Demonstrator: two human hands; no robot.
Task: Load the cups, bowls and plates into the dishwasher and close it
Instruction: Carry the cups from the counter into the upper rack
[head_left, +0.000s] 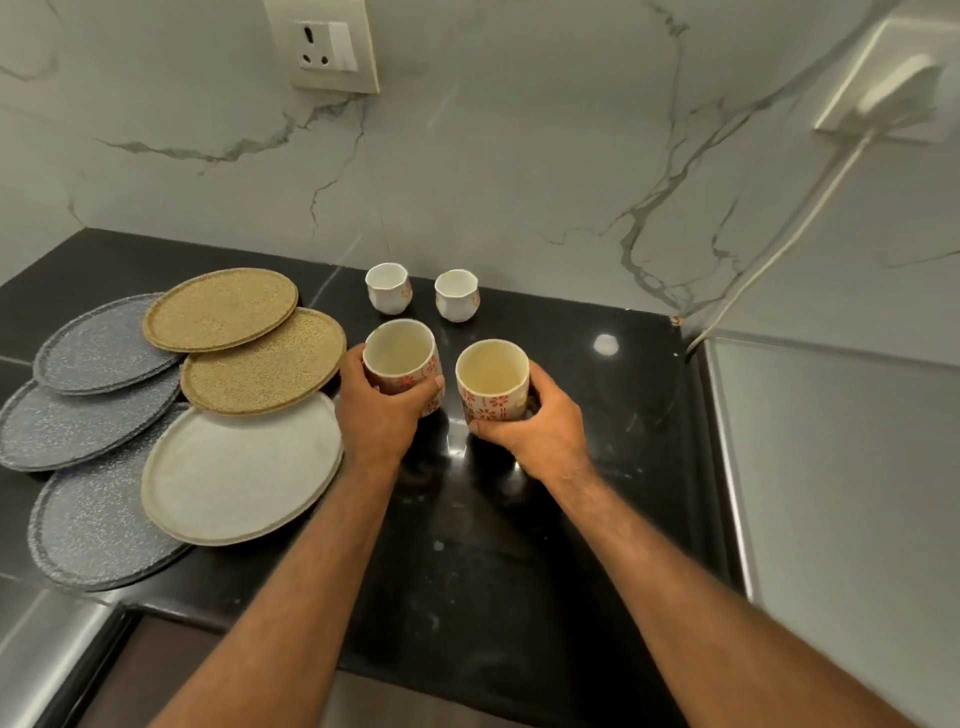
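Observation:
Two cream cups with red flower patterns stand side by side on the black counter (597, 415). My left hand (376, 415) grips the left flowered cup (400, 353), fingers curled round its side. My right hand (535, 426) grips the right flowered cup (491, 371) the same way. Behind them stand two small white faceted cups, one on the left (387, 288) and one on the right (456, 294). To the left lie overlapping plates: two tan plates (221, 309) (262, 364), a white plate (241, 470) and three grey speckled plates (98, 345) (67, 426) (93, 530). No dishwasher is in view.
A marble wall rises right behind the cups, with a socket plate (332, 47) above. At the right a plug (893, 88) and its white cable (769, 254) run down behind a steel-topped surface (841, 467). A steel edge (57, 654) lies at the lower left.

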